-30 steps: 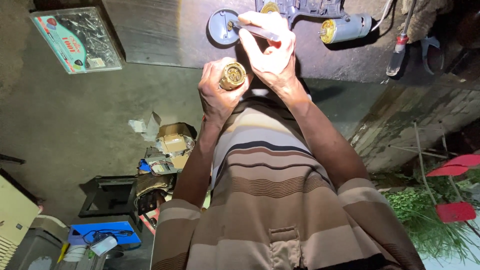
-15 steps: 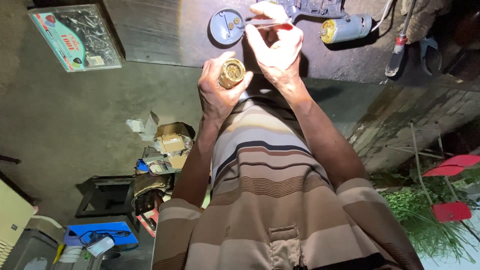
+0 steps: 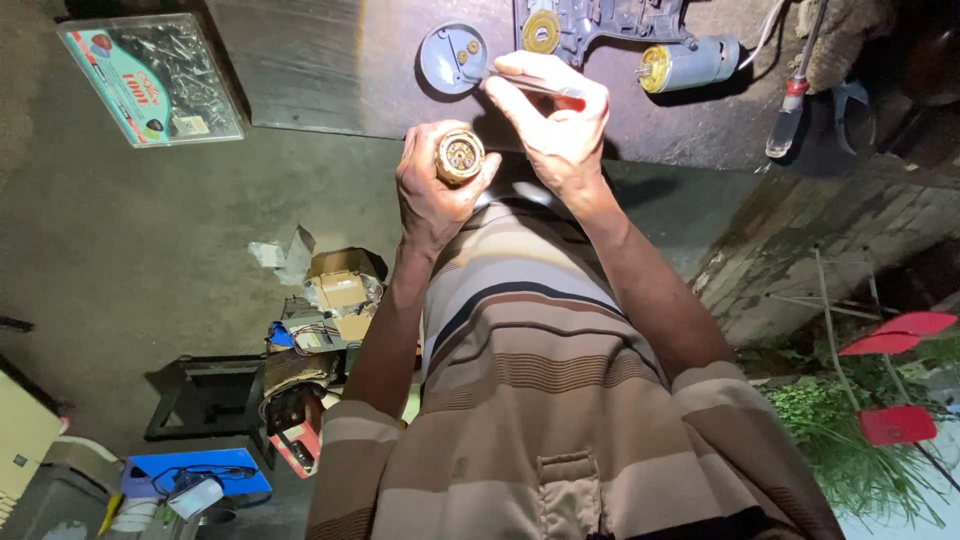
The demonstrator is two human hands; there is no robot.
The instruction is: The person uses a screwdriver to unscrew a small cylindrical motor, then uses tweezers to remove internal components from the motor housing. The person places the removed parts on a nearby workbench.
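- The round brass-coloured gear housing (image 3: pixel 459 157) sits in my left hand (image 3: pixel 432 190), open face turned up toward me so I can see the small gears inside; it is held just off the near edge of the dark workbench (image 3: pixel 320 80), not resting on it.
- My left fingers wrap the housing's side, closed firmly around it, which leaves the open face clear.
- My right hand (image 3: pixel 560 125) is pinched narrow on a thin metal tool with a red tip (image 3: pixel 530 87), held low and flat over the bench, well clear of the housing.
- The tool's fine end reaches to the round grey cap (image 3: pixel 452 58) lying on the bench, where a couple of small brass gears (image 3: pixel 467 48) rest; I cannot tell whether the tip touches one.
- Just beyond my right hand lies the grey plastic tool casing (image 3: pixel 600 20) with a large brass gear (image 3: pixel 541 31) seated in it, and beside that a small cylindrical motor (image 3: pixel 690 63).
- Farther right, a red-handled screwdriver (image 3: pixel 790 100) lies on the bench, well apart from both hands.
- At the left, a clear plastic box of screws (image 3: pixel 150 78) lies apart from the bench.
- My right wrist crosses between the housing and the motor, so that side is partly blocked.
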